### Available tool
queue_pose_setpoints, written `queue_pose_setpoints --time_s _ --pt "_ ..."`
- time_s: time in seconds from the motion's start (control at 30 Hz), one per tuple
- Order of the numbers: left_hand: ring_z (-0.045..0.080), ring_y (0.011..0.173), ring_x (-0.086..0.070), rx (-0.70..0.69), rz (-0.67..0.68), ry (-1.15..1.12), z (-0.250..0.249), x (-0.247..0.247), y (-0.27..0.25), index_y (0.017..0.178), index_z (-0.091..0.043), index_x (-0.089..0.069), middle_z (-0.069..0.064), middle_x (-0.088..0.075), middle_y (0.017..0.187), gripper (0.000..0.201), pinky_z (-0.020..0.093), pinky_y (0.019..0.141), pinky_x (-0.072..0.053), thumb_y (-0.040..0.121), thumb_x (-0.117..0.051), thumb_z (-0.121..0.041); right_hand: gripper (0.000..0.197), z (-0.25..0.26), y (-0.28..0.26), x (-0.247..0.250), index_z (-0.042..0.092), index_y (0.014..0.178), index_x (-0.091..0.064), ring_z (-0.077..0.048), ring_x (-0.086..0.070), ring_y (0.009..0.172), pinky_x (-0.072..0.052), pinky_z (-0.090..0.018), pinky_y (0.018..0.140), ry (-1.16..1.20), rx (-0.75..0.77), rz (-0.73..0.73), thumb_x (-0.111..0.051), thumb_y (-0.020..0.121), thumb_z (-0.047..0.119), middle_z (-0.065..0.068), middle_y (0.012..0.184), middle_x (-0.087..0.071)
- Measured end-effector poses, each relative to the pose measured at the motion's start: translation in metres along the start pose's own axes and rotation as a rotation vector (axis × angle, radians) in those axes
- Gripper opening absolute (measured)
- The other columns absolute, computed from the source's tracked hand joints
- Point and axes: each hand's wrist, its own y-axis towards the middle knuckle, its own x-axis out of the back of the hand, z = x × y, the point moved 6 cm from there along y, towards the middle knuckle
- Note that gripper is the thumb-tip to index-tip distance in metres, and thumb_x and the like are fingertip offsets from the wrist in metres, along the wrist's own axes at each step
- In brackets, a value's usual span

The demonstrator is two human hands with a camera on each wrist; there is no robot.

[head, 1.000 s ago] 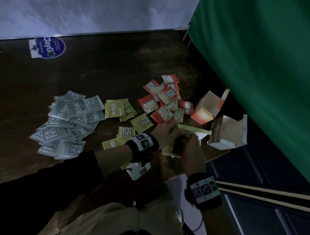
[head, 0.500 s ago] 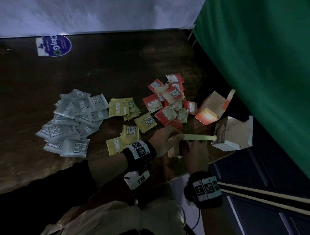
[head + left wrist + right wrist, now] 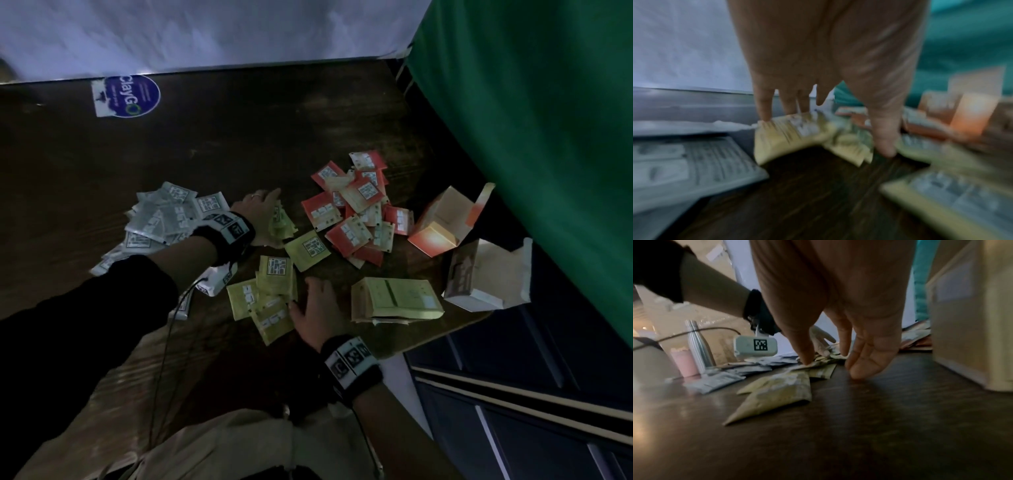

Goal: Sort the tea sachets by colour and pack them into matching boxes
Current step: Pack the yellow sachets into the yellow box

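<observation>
Three sachet heaps lie on the dark table (image 3: 239, 144): grey sachets (image 3: 164, 219) at the left, yellow sachets (image 3: 274, 274) in the middle, red sachets (image 3: 352, 212) at the right. My left hand (image 3: 263, 214) reaches over the far yellow sachets (image 3: 281, 222) and bunches them between fingers (image 3: 764, 112) and thumb (image 3: 884, 142); that view is blurred. My right hand (image 3: 315, 305) lies with straight fingers on the table, its thumb (image 3: 805, 358) pressing a near yellow sachet (image 3: 777, 391). The yellow box (image 3: 397, 298) lies flat to its right, untouched.
An open orange box (image 3: 442, 226) and an open pale box (image 3: 486, 274) stand at the right by the table's edge. A green curtain (image 3: 531, 120) hangs close behind them. A steel bottle (image 3: 697, 344) and a pink cup (image 3: 684, 363) stand far left.
Both hands were on the yellow box near the front edge. They have let it go; it lies flat. The left hand moved to the far yellow sachets, the right to the near ones.
</observation>
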Motion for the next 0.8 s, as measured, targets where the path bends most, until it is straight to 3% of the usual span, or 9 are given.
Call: queue_pose_setpoints --time_s 0.17,0.3,0.47,0.57,0.67,0.73,0.8 --pt "0.037 0.13 -0.032 0.031 0.027 0.027 -0.004 -0.006 0.012 0.147 -0.021 -0.021 0.012 -0.03 0.145 0.109 0.05 0.104 -0.035 0.06 -0.081 -0.05 0.048 -0.004 0.019 -0.006 0.009 0.128 -0.041 -0.03 -0.045 0.119 -0.043 -0.038 0.092 -0.008 -0.031 -0.021 -0.064 0.088 0.025 -0.012 0.129 -0.039" --pt "0.035 0.126 -0.035 0.06 0.015 0.058 -0.002 -0.004 0.009 0.14 -0.018 -0.031 0.012 -0.04 0.136 0.098 0.046 0.104 -0.029 0.061 -0.079 -0.053 0.046 -0.009 0.019 -0.006 0.012 0.128 -0.043 -0.028 -0.049 0.113 -0.045 -0.036 0.087 -0.002 -0.017 -0.017 -0.064 0.088 0.023 -0.01 0.128 -0.04" --pt "0.031 0.125 -0.038 -0.039 -0.066 0.071 -0.005 0.0 -0.001 0.14 -0.016 -0.032 0.008 -0.041 0.136 0.091 0.043 0.102 -0.033 0.069 -0.07 -0.059 0.042 -0.011 0.019 -0.001 0.01 0.126 -0.045 -0.028 -0.053 0.111 -0.046 -0.038 0.092 0.038 -0.004 0.088 -0.062 0.09 0.021 -0.01 0.128 -0.04" --pt "0.028 0.118 -0.05 -0.098 -0.124 0.043 -0.007 0.004 -0.007 0.138 -0.014 -0.033 0.008 -0.049 0.132 0.086 0.039 0.095 -0.04 0.073 -0.067 -0.059 0.042 -0.008 0.015 0.006 0.009 0.126 -0.047 -0.028 -0.055 0.109 -0.048 -0.039 0.094 0.089 0.028 0.136 -0.063 0.09 0.022 -0.012 0.127 -0.042" --pt "0.029 0.103 -0.059 -0.074 -0.161 0.048 -0.011 0.013 -0.017 0.134 -0.016 -0.033 0.009 -0.058 0.119 0.082 0.037 0.083 -0.048 0.074 -0.064 -0.063 0.039 -0.001 0.008 0.023 0.009 0.125 -0.049 -0.018 -0.056 0.094 -0.047 -0.027 0.082 0.133 0.063 0.128 -0.063 0.091 0.021 -0.009 0.12 -0.047" --pt "0.032 0.102 -0.059 -0.016 -0.209 -0.039 -0.015 0.025 -0.026 0.135 -0.015 -0.033 0.011 -0.059 0.118 0.086 0.038 0.082 -0.049 0.072 -0.065 -0.065 0.036 0.008 0.002 0.04 0.009 0.124 -0.05 -0.015 -0.054 0.086 -0.046 -0.025 0.077 0.196 0.092 0.088 -0.061 0.092 0.02 -0.006 0.114 -0.05" --pt "0.033 0.1 -0.06 0.019 -0.302 -0.243 -0.023 0.043 -0.039 0.132 -0.014 -0.036 0.013 -0.06 0.115 0.082 0.04 0.082 -0.051 0.072 -0.069 -0.059 0.037 0.016 -0.003 0.06 0.01 0.125 -0.05 -0.015 -0.057 0.087 -0.048 -0.026 0.079 0.309 0.105 0.016 -0.062 0.092 0.021 -0.007 0.116 -0.053"
